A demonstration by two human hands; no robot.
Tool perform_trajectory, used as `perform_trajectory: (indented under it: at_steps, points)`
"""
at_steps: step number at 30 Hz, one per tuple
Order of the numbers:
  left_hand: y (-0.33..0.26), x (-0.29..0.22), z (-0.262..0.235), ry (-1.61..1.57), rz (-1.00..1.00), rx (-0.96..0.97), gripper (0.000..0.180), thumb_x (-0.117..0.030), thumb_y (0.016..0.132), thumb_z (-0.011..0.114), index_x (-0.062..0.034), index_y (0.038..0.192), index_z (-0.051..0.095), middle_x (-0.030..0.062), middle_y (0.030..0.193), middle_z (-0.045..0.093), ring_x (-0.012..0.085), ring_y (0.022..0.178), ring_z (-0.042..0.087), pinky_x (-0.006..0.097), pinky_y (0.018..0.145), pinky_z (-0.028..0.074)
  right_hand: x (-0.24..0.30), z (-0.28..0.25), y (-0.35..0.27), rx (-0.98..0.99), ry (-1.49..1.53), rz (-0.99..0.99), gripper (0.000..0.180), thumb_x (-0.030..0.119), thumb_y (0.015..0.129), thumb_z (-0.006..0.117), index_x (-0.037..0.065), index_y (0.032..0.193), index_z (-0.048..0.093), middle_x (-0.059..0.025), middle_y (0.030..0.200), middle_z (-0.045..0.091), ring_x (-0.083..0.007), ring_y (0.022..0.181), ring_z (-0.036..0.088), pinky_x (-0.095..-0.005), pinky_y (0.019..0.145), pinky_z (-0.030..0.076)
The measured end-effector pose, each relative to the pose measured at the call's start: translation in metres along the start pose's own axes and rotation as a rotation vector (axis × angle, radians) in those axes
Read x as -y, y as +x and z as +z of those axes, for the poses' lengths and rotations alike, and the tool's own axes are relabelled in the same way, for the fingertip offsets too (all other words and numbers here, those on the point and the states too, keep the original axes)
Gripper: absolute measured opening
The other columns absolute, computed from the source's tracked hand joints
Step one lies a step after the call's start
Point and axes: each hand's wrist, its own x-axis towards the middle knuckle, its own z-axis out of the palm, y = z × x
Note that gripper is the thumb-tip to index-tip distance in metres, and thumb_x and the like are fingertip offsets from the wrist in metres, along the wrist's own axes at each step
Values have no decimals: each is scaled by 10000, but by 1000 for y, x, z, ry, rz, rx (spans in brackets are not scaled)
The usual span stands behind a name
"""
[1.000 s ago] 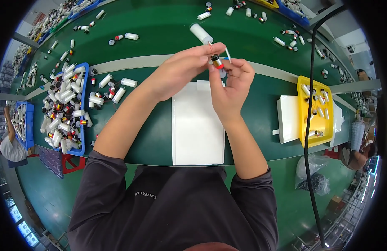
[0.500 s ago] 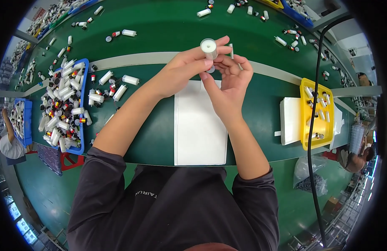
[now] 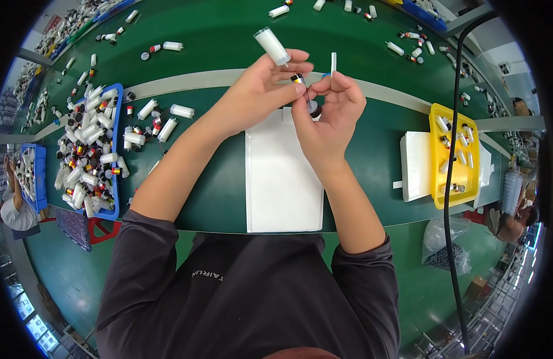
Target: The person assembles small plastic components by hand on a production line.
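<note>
One small black-topped cylinder [image 3: 298,79] is pinched by the half-curled fingers of the left hand [image 3: 255,96], and one clear, white-filled cylinder [image 3: 270,45] is tilted against them; one white strip [image 3: 333,63] is gripped by the bent fingers of the right hand [image 3: 330,128]. Nearer the torso, one white rectangular sheet [image 3: 283,179] is positioned between one blue plastic bin [image 3: 117,152] and one yellow plastic tray [image 3: 466,177].

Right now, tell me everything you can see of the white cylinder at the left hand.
The white cylinder looks like plastic, with a white body, a clear rim and a narrow tip at its lower end. It is tilted, its upper end toward the picture's upper left. The lower end overlaps the fingers of the left hand, which seems to hold it; the exact grip is unclear.
</note>
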Motion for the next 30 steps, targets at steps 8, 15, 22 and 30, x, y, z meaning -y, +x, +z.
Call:
perform_trajectory:
  at_steps: [8,15,22,30]
  points:
    - [3,-2,-7,-10,-40,-56,427,-12,966,607,9,1383,515,109,1200,659,161,1056,660,312,941,546,-5,-3,-1,-23,-229,-101,565,-84,806,718,61,1284,453,-68,953,612,-172,831,614,-291,759,519]
    - [2,-5,-13,52,-7,-97,370,-12,976,594,19,1343,556,123,1201,670,170,1072,664,315,942,554,6,-5,6,33,-169,-118,540,-52,801,759,27,1253,473,-104,1046,593,-190,938,612,-302,854,503]
    - [2,-7,-14,218,0,-94,311,-15,981,597,9,1289,620,120,1181,681,172,1049,671,312,965,555,18,-20,19,-58,312,418,135,8,949,664,-11,1073,616,-58,1045,636,-100,848,612,-231,780,523]
    - [0,-9,-10,368,-62,-97,300,-37,968,623,-3,1265,654,96,1152,699,154,1022,673,270,912,552,17,-20,23,50,360,684,131,64,956,677,-15,1059,658,-38,944,678,-62,805,609,-201,717,501]
